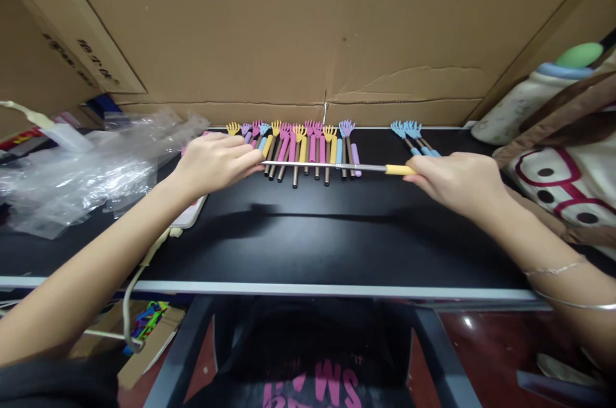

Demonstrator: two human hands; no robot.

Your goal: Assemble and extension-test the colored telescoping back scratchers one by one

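Observation:
Stretched level above the table is a telescopic back scratcher (327, 165), its thin metal rod drawn out long. My right hand (457, 180) is wrapped round its yellow handle. At the other end my left hand (219, 161) is closed over the head, which is hidden by the fingers. Behind the rod lies a row of back scratcher parts (296, 145): small claw heads in yellow, pink, purple and blue, dark metal rods and coloured grips. Beyond my right hand, blue back scratchers (414, 137) lie side by side, their handles partly hidden.
Clear plastic bags (110, 164) are heaped at the left, beside a white cable (129, 299) and a phone (191, 212). A bottle (529, 100) and a cloth bag with a cartoon face (572, 183) stand right. Cardboard (289, 23) walls the black table's (312, 247) back. Below is an open box (151, 344).

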